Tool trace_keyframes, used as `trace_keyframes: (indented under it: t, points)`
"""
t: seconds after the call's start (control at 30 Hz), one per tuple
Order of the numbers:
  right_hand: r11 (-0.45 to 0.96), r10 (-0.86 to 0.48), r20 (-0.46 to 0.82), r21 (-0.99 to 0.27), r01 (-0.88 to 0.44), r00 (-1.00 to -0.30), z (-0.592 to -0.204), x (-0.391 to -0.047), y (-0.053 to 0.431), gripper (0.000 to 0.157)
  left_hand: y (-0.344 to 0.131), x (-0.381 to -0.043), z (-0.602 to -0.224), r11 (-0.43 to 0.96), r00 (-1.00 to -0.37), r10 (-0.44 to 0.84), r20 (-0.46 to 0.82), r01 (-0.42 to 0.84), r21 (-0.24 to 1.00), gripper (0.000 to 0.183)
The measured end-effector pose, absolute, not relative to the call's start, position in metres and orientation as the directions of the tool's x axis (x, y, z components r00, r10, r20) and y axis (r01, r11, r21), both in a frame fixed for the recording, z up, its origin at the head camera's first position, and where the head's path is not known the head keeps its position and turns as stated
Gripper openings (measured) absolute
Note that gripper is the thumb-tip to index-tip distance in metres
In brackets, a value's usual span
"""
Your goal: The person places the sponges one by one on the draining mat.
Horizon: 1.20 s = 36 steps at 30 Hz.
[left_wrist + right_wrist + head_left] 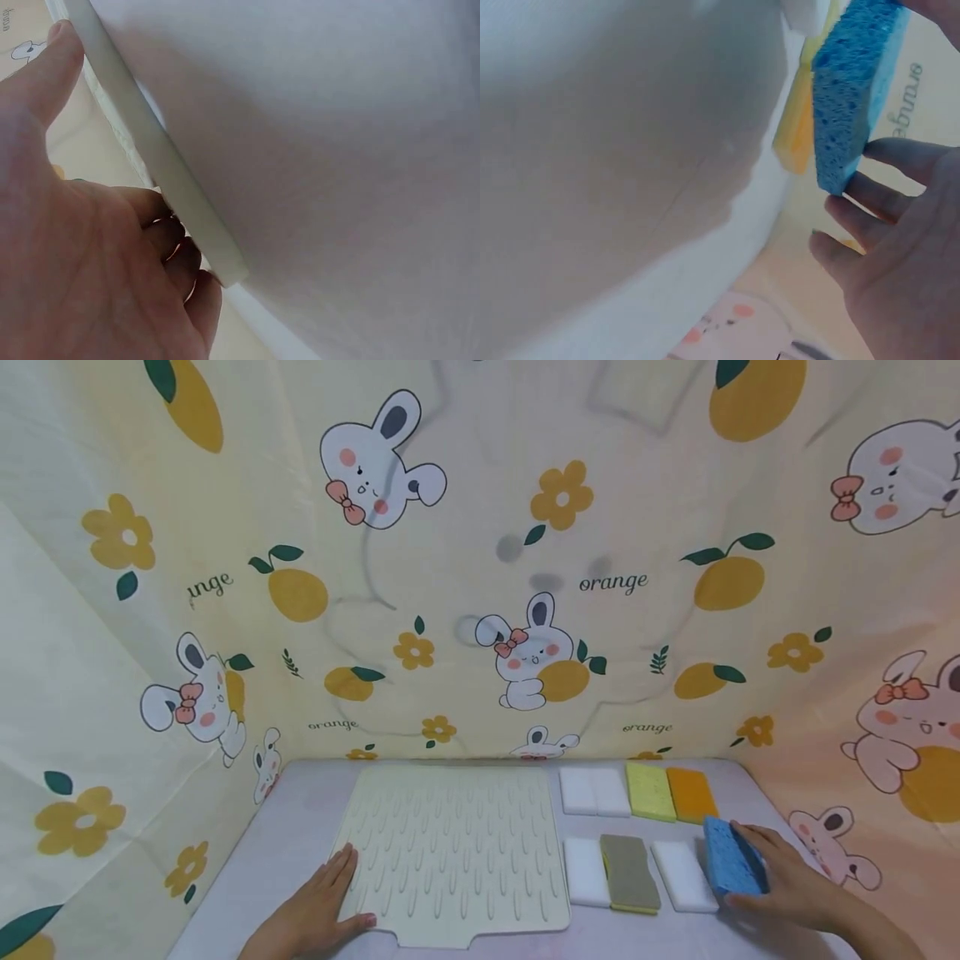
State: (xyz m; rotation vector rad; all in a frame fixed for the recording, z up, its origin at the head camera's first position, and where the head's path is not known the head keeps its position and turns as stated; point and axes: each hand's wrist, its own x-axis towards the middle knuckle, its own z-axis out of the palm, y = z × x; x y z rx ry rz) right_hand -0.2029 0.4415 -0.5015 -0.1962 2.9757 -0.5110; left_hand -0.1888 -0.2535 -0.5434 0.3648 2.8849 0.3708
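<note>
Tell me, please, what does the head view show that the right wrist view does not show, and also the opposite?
Only the head view shows the left hand resting on the cream mat, and the grey-topped sponge.

Only the right wrist view shows the palm side of the right hand; the head view sees its back.

Both show that hand holding the blue sponge, at least part of the orange sponge, and the printed cloth with the word "orange".
</note>
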Motion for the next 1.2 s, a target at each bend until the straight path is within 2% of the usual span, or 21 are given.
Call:
trace_keyframes:
  t: [0.13, 0.23, 0.47, 0.77, 1.2]
  points:
    - [0.917, -0.192, 0.030, -0.350, -0.191, -0.981, -0.501, -0.203, 0.428, 0.107, -0.254, -0.186, -0.542, 0.938, -0.947, 0.267, -0.180, 0.213, 0.275, 0.116]
    - [0.905, -0.201, 0.068, -0.369, -0.212, -0.977, -0.499, -0.207, 0.412, 0.109, -0.254, -0.184, -0.541, 0.937, -0.946, 0.272, -0.174, 0.219, 0.273, 0.115]
    - [0.875, -0.233, 0.099, -0.413, -0.252, -0.968, -0.498, -0.214, 0.376, 0.113, -0.253, -0.185, -0.541, 0.933, -0.948, 0.274, -0.161, 0.222, 0.283, 0.115]
    - [0.868, -0.255, 0.145, -0.401, -0.292, -0.956, -0.504, -0.223, 0.334, 0.116, -0.253, -0.185, -0.545, 0.915, -0.937, 0.330, -0.114, 0.288, 0.283, 0.115]
    - [0.848, -0.283, 0.165, -0.417, -0.327, -0.945, -0.509, -0.239, 0.267, 0.118, -0.250, -0.184, -0.540, 0.926, -0.945, 0.297, -0.136, 0.249, 0.285, 0.119]
